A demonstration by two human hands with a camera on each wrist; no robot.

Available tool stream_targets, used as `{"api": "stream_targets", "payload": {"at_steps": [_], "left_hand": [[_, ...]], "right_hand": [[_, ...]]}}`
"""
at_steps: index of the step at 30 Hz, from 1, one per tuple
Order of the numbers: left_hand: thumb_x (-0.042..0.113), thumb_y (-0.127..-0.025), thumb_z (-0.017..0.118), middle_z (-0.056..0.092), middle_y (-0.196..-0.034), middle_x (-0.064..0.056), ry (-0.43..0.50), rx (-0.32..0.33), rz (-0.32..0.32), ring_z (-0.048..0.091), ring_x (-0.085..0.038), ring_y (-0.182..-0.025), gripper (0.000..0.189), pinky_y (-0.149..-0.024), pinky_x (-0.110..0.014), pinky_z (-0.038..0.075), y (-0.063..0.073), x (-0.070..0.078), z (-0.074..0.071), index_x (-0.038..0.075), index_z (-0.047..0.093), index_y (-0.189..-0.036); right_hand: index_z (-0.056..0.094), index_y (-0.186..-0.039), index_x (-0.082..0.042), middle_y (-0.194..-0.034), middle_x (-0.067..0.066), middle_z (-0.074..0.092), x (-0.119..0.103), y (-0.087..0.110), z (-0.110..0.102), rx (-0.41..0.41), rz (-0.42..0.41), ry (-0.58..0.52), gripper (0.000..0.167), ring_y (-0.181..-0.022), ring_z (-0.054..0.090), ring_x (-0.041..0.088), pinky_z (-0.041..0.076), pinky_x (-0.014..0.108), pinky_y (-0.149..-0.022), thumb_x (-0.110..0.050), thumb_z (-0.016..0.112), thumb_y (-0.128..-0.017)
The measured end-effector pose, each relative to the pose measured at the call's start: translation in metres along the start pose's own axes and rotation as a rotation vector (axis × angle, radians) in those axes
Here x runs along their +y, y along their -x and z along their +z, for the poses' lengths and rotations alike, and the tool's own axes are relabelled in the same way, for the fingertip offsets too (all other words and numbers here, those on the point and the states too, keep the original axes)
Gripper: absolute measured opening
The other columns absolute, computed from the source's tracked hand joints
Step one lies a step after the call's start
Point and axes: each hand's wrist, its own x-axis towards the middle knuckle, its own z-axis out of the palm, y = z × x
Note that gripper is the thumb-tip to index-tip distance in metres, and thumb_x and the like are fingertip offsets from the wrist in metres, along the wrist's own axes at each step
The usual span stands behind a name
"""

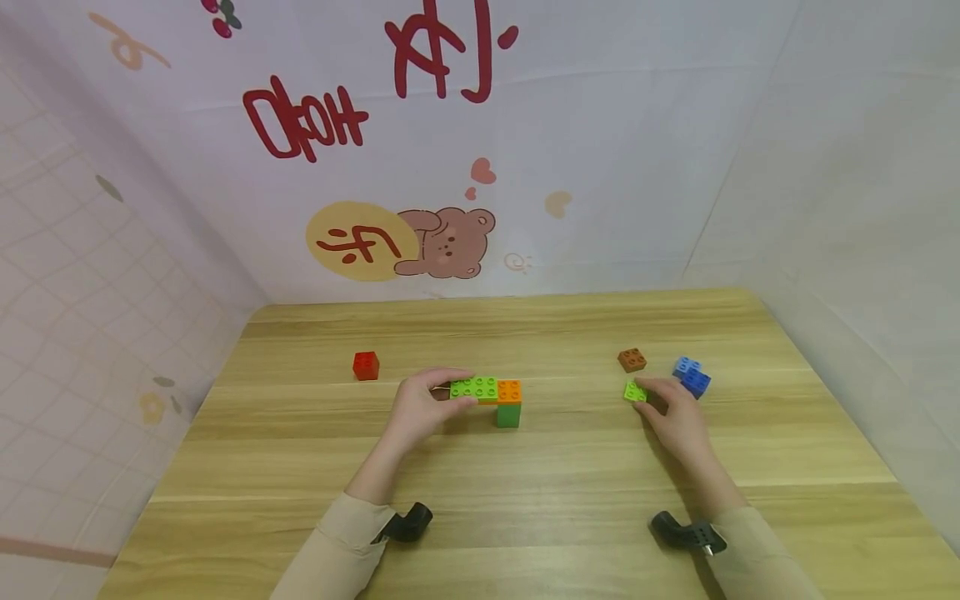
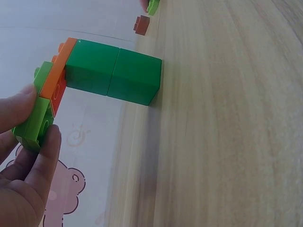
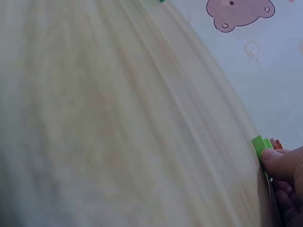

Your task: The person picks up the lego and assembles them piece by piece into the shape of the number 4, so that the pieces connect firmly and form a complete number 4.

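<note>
My left hand [image 1: 418,410] pinches the overhanging end of a long lime green building brick [image 1: 474,387] between thumb and fingers. That brick sits on a flat orange brick [image 1: 509,390], which juts out from the top of a green stack [image 1: 508,415]. In the left wrist view the stack shows as two green bricks [image 2: 113,73], one upon the other, standing on the table. Over to the right, my right hand [image 1: 681,421] holds a small lime green brick [image 1: 634,392] by its side, thumb and fingertips at its edge, close over the tabletop.
Behind the right hand's brick lies a brown brick [image 1: 632,359]. A light blue brick [image 1: 686,367] and a dark blue brick [image 1: 697,383] sit beside the right hand. A red brick [image 1: 366,365] stands at left on the wooden table [image 1: 555,517]. A printed cloth [image 1: 615,167] hangs behind.
</note>
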Motion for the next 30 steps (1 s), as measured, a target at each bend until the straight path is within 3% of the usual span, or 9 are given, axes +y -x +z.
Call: {"api": "stream_targets", "payload": {"at_steps": [12, 21, 30], "left_hand": [[0.009, -0.078, 0.085, 0.069, -0.111, -0.005, -0.013, -0.002, 0.014, 0.065, -0.022, -0.092, 0.034, -0.077, -0.026, 0.057, -0.001, -0.001, -0.001, 0.011, 0.077, -0.111], [0.01, -0.078, 0.086, 0.069, -0.109, -0.004, -0.03, -0.007, 0.016, 0.064, -0.019, -0.091, 0.034, -0.078, -0.025, 0.057, -0.001, 0.0, -0.001, 0.01, 0.077, -0.111], [0.009, -0.078, 0.085, 0.069, -0.109, -0.006, -0.007, -0.002, 0.026, 0.065, -0.021, -0.091, 0.034, -0.077, -0.025, 0.058, -0.002, -0.002, 0.001, 0.007, 0.076, -0.111]], "right_hand": [[0.066, -0.122, 0.0, -0.12, 0.022, 0.062, -0.006, 0.003, -0.004, -0.064, 0.032, -0.033, 0.035, -0.115, 0.054, 0.042, 0.041, 0.059, -0.097, -0.003, 0.074, -0.088], [0.069, -0.12, -0.003, -0.118, 0.015, 0.064, -0.037, 0.006, 0.008, -0.179, 0.001, -0.112, 0.032, -0.11, 0.06, 0.031, 0.051, 0.036, -0.091, -0.003, 0.073, -0.089], [0.07, -0.122, -0.008, -0.118, 0.009, 0.064, -0.07, 0.001, 0.023, -0.246, -0.077, -0.201, 0.036, -0.11, 0.06, 0.029, 0.05, 0.048, -0.096, -0.002, 0.075, -0.086]]}}
